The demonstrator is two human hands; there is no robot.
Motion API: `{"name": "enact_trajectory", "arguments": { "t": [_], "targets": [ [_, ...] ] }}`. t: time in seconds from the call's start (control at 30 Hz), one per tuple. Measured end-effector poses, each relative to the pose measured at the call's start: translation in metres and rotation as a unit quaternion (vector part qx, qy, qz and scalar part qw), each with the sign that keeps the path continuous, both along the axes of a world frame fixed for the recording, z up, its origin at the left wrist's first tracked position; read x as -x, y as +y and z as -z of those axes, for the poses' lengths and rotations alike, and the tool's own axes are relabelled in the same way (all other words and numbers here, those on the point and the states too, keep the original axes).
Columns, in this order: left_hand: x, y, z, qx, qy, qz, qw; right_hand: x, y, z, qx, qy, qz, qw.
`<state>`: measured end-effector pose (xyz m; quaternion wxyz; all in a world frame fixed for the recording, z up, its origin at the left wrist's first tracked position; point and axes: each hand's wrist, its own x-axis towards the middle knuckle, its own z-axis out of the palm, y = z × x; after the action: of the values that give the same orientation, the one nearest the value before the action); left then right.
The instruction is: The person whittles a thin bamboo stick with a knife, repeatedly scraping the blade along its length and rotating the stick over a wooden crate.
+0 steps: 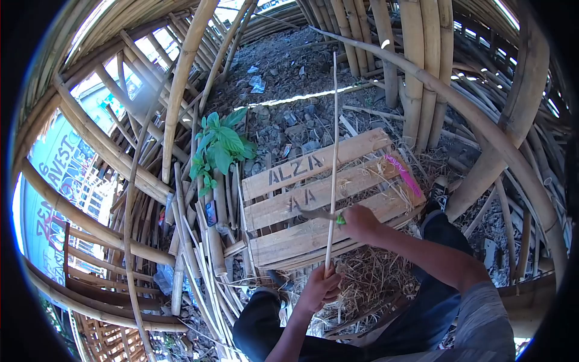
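Note:
My left hand [318, 291] is closed around the lower part of a long, thin bamboo stick [335, 133], which stands up away from me across a wooden crate. In my right hand [362, 225] is a knife [316, 214] with a dark, slightly curved blade and a bit of green at its handle. The blade points left and lies across the stick, a little above my left hand. Beneath both, the slatted crate [271, 212] carries the stencilled letters "ALZA" and pink writing on its right side. Bamboo shavings lie on its slats.
Split bamboo strips [205, 295] lean at my left, near a leafy green plant [222, 145]. A long bamboo pole [446, 93] slants across the right, before thick upright poles [416, 72]. Dry shavings [386, 265] cover the ground between my legs. Stony soil [283, 123] lies beyond the crate.

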<state>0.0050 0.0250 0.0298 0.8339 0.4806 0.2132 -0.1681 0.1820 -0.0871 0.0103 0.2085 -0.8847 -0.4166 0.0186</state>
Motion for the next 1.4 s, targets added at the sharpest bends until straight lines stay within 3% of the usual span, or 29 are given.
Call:
{"name": "enact_trajectory", "arguments": {
  "t": [0.07, 0.17, 0.2, 0.23, 0.3, 0.4, 0.5, 0.57, 0.63, 0.77, 0.83, 0.9, 0.97, 1.0, 1.1, 1.13, 1.17, 1.23, 1.27, 1.37, 1.4],
  "targets": [
    [0.001, 0.004, -0.001, 0.038, 0.020, -0.010, 0.999, 0.019, 0.004, 0.008, 0.015, 0.012, -0.081, 0.997],
    [0.005, 0.009, -0.004, 0.081, 0.020, -0.011, 0.996, 0.015, 0.005, 0.013, 0.009, 0.031, -0.044, 0.999],
    [0.008, 0.007, -0.006, 0.081, 0.016, -0.002, 0.997, -0.004, 0.001, -0.004, -0.003, 0.163, 0.089, 0.983],
    [0.010, 0.005, -0.005, 0.082, 0.016, 0.000, 0.997, -0.023, -0.001, 0.001, -0.024, 0.060, 0.150, 0.987],
    [0.011, 0.000, -0.003, 0.091, 0.016, 0.010, 0.996, -0.040, -0.014, -0.003, -0.045, 0.073, 0.170, 0.982],
    [0.009, 0.001, -0.005, 0.064, 0.013, 0.016, 0.998, -0.019, -0.022, -0.005, 0.004, 0.004, -0.037, 0.999],
    [0.007, 0.000, -0.005, -0.017, 0.006, 0.019, 1.000, 0.014, -0.009, -0.007, 0.064, -0.011, -0.141, 0.988],
    [0.008, -0.003, -0.009, -0.046, -0.013, 0.014, 0.999, -0.009, -0.009, 0.003, 0.035, 0.009, -0.083, 0.996],
    [0.008, 0.000, -0.006, -0.020, -0.011, 0.008, 1.000, -0.046, -0.015, 0.002, -0.022, -0.065, 0.093, 0.993],
    [0.005, 0.004, -0.011, 0.033, 0.011, -0.003, 0.999, -0.008, -0.007, -0.011, 0.003, 0.040, 0.061, 0.997],
    [0.006, 0.004, -0.010, -0.021, -0.013, -0.005, 1.000, 0.014, -0.001, -0.010, 0.029, -0.014, -0.101, 0.994],
    [0.011, 0.003, -0.007, -0.025, -0.016, 0.002, 1.000, -0.007, -0.002, -0.011, 0.032, 0.042, -0.042, 0.998],
    [0.006, 0.002, -0.009, -0.015, -0.011, -0.014, 1.000, -0.031, -0.008, -0.015, 0.009, -0.056, 0.062, 0.996],
    [0.005, 0.002, -0.015, -0.004, 0.001, -0.015, 1.000, -0.026, -0.004, -0.013, 0.024, -0.001, 0.097, 0.995],
    [0.010, 0.005, -0.009, -0.018, -0.003, -0.003, 1.000, 0.002, -0.003, -0.013, 0.020, 0.042, 0.007, 0.999],
    [0.010, 0.005, -0.007, -0.030, -0.010, -0.006, 0.999, 0.012, 0.000, -0.002, 0.014, -0.007, -0.038, 0.999],
    [0.009, 0.004, -0.007, -0.032, -0.010, -0.006, 0.999, 0.007, 0.001, -0.004, 0.012, -0.008, -0.038, 0.999],
    [0.014, 0.003, -0.007, -0.027, -0.020, -0.004, 0.999, -0.015, -0.001, -0.013, 0.009, 0.060, 0.077, 0.995],
    [0.018, 0.002, -0.006, -0.026, -0.016, -0.004, 1.000, -0.036, -0.008, -0.014, 0.014, -0.023, 0.084, 0.996],
    [0.011, 0.007, -0.009, 0.033, 0.009, -0.002, 0.999, -0.026, -0.010, -0.005, 0.027, -0.004, 0.079, 0.996],
    [0.009, 0.006, -0.013, 0.000, 0.014, -0.001, 1.000, -0.013, -0.010, -0.003, 0.022, -0.034, -0.007, 0.999]
  ]
}}
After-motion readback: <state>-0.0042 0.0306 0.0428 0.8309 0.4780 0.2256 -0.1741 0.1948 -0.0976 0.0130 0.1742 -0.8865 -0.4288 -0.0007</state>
